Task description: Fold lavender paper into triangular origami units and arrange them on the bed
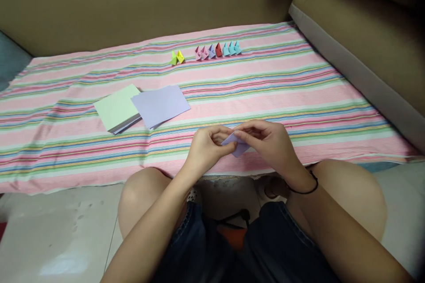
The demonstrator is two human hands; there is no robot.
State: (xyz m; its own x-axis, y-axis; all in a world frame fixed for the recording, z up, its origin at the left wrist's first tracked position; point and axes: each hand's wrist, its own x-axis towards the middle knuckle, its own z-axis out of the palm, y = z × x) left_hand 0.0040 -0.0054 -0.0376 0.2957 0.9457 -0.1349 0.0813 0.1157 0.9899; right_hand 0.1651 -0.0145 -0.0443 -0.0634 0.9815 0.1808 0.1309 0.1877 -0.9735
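Between both hands [241,141]: pinched lilac paper [236,146]

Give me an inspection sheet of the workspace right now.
Surface: striped cloth, spread flat.
Job's things: lilac paper, partly folded, held over the cloth's near edge. Green stack and lilac stack lie side by side, touching, to the left. A row of folded pieces sits near the far edge, with two yellow-green ones set apart at its left end.
Clutter: nothing seen.
Hands: left hand and right hand both pinch the lilac paper; black band on the right wrist.
Cables: dark cord or strap in the lap, cannot tell which.
Surroundings: brown cushions behind and to the right; tiled floor in front.
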